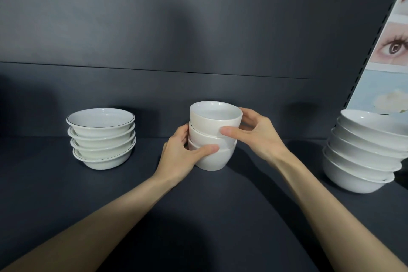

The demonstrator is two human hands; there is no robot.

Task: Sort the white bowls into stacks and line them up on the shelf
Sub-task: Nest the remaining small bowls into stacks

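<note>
Watching remotely, I saw the dark shelf [220, 210] carrying three piles; the tall stack [362, 161] of wide bowls leaned at the right; the rimmed stack [101, 137] sat left; between them stood the small stack [215, 120]; the left hand [178, 159] gripped its base, the right hand [254, 132] its top bowl.

The single view comes from a wide-angle camera on the person's head, looking forward and slightly down along both forearms, which enter from the bottom corners. It squarely faces the back panel [198, 28] of the shelf [66, 194], from close by. The shelf's rear edge crosses mid-frame. The stack of small bowls [212, 139] sits centre, and the frame's right edge cuts the stack of wide bowls [362, 154].
</note>
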